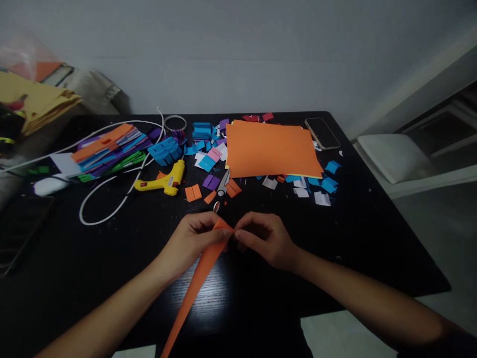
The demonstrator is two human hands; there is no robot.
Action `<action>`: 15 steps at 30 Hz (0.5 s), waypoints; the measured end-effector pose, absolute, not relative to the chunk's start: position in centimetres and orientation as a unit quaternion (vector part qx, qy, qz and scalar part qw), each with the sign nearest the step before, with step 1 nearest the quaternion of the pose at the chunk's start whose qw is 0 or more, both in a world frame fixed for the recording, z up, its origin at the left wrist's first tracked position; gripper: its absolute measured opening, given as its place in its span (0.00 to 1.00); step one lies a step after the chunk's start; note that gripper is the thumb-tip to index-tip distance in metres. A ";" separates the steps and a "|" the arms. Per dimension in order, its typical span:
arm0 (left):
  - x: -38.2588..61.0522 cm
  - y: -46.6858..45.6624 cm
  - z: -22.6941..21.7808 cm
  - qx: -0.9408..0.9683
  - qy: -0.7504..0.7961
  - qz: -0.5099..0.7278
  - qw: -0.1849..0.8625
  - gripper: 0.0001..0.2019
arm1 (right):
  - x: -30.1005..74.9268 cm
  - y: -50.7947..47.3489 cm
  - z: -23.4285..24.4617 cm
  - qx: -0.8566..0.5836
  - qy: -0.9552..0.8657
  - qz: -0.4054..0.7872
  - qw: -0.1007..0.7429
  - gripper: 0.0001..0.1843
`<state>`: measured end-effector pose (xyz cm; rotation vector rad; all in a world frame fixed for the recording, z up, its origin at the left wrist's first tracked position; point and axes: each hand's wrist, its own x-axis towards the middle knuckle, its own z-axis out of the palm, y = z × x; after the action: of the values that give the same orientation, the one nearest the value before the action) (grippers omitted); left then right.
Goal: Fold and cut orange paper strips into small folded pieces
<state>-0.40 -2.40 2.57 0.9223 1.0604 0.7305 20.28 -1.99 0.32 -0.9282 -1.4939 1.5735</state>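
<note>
A long orange paper strip runs from the near table edge up to my hands at the middle of the black table. My left hand pinches the strip's far end from the left. My right hand pinches the same end from the right, fingertips touching the fold. Just beyond my hands lie scissors and small folded orange pieces.
A large orange sheet lies at the back centre, with a phone to its right. Several small blue, purple, white and pink paper pieces are scattered around. A yellow glue gun, white cable and stacked coloured strips lie left.
</note>
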 end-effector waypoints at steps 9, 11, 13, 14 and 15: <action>-0.3 -2.4 2.4 0.469 0.482 0.329 0.663 0.13 | 20.1 -1.8 0.2 -0.372 -0.562 0.643 0.363 0.09; -0.3 -2.4 2.4 0.481 0.484 0.339 0.647 0.14 | 20.1 -1.7 0.2 -0.374 -0.559 0.643 0.367 0.08; -0.3 -2.4 2.5 0.492 0.482 0.340 0.640 0.15 | 20.2 -1.5 0.1 -0.375 -0.559 0.640 0.370 0.08; -0.3 -2.4 2.5 0.495 0.481 0.341 0.639 0.15 | 20.2 -1.5 0.1 -0.375 -0.559 0.639 0.371 0.08; -0.3 -2.5 2.5 0.496 0.481 0.343 0.637 0.15 | 20.2 -1.5 0.1 -0.375 -0.559 0.638 0.373 0.08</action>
<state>-0.34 -2.47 2.54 1.1333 1.0977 0.7830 20.23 -1.46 0.13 -0.9605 -1.4325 1.6354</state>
